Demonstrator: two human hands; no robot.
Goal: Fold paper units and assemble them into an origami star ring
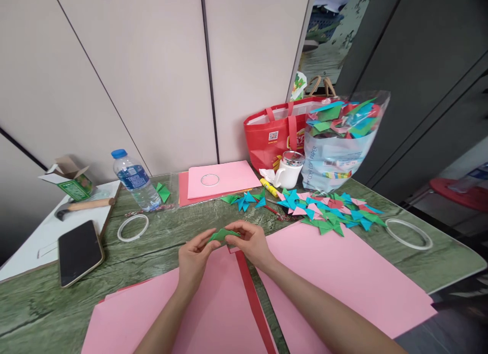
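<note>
Between both hands is a small folded piece of green paper [220,235], held just above the pink sheets. My left hand [195,249] pinches its left end between thumb and fingers. On the other end, the thumb and fingers of my right hand [249,242] are closed. Below lie large pink paper sheets [213,303] with a red sheet [251,288] showing along one edge. A second stack of pink sheets [343,283] lies under my right forearm. Beyond my right hand spreads a pile of folded paper pieces [324,209] in green, blue, pink and red.
At the left are a phone [81,253], a hammer-like tool [84,205], a small green box [78,185], a water bottle [137,183] and a white ring [133,228]. Behind stand a white mug [288,171], a red bag [267,145] and a plastic bag of folded paper [339,158].
</note>
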